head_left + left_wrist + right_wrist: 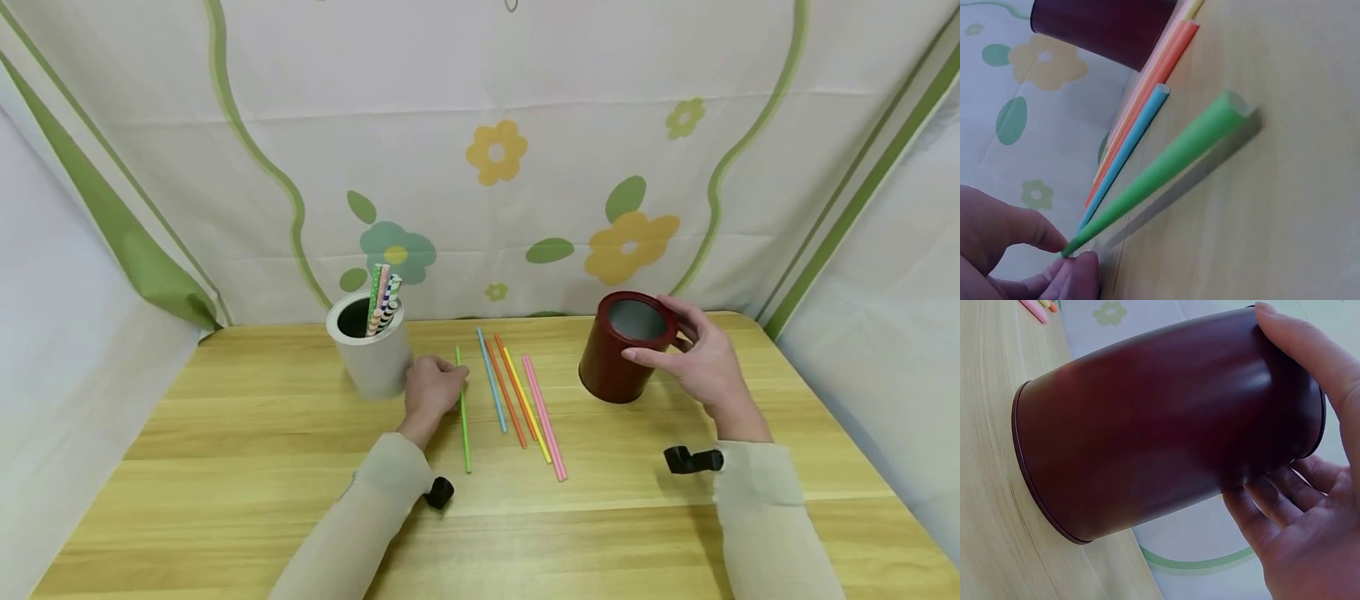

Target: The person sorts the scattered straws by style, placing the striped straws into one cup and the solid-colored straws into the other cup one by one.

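Thumb and fingertips of my left hand (435,390) pinch the far part of a green straw (465,433). In the left wrist view the near end of the green straw (1166,165) stands over its own shadow on the wood. My right hand (711,371) grips a dark red can (609,367) near its rim, thumb on one side and fingers on the other. The red can looks hollow from above, and its side fills much of the right wrist view. Right of the green straw lie a blue straw (492,385), orange straws (508,398), a yellow straw (542,437) and pink straws (545,421).
Just left of my left hand stands a white can (375,364) holding several patterned straws (383,298). The wooden table (247,467) ends at a flowered curtain (435,175) behind the cans. White cloth sides rise at left and right.
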The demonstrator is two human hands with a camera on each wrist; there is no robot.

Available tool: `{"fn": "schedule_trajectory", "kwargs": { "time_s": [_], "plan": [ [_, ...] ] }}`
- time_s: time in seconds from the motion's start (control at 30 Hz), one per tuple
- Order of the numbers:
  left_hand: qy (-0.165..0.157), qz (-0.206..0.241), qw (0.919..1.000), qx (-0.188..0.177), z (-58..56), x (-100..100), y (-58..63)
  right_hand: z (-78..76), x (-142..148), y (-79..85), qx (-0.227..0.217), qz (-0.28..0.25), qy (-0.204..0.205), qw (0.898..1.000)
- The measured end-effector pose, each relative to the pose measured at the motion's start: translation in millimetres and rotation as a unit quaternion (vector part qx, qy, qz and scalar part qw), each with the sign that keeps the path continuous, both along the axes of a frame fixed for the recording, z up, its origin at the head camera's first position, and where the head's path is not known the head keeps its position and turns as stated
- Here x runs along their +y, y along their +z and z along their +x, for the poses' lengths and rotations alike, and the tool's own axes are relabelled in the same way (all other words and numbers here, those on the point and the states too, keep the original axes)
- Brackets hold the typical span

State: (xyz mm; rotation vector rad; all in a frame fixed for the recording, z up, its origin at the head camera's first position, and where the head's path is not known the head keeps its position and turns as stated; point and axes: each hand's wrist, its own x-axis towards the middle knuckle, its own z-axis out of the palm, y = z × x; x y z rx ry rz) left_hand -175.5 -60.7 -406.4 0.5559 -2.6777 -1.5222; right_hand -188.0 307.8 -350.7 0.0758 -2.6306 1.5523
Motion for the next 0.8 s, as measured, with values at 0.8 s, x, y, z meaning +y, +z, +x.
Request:
{"fn": "schedule_trajectory", "kwargs": {
  "time_s": [0.8],
  "plan": [
    [-0.037, 0.255, 0.9614, 0.097, 19.2, 17, 24.3, -0.1, -2, -0.3, 0.012, -0.003, 0.0, 1.0]
  ]
}}
